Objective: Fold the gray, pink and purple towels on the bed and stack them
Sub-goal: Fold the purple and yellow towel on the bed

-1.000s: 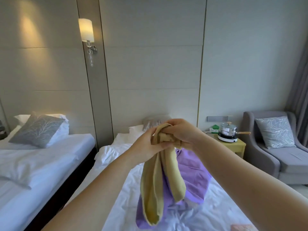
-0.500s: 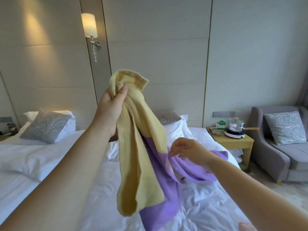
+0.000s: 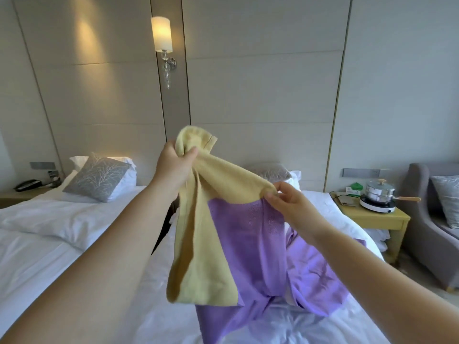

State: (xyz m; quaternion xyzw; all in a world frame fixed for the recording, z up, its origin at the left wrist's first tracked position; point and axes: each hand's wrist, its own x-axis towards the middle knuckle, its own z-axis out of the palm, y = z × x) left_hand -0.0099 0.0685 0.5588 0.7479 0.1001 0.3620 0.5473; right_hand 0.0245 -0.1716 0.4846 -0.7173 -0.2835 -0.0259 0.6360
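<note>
— What is the yellow-and-purple cloth towel (image 3: pixel 211 256) like?
— Soft, matt, a bit rough. The white cloth bed sheet (image 3: pixel 285 324) is smoother. Right of that sheet, the round metal pot (image 3: pixel 380 192) is shiny, with a wooden handle (image 3: pixel 407 199).

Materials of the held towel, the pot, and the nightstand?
Held towel: soft woven cloth, likely cotton terry; matte, fine ribbed weave, drapes limply. Pot: polished metal, probably stainless steel; mirror glints, handle looks wooden. Nightstand: pale wood or laminate, matte; can't tell which.
</note>
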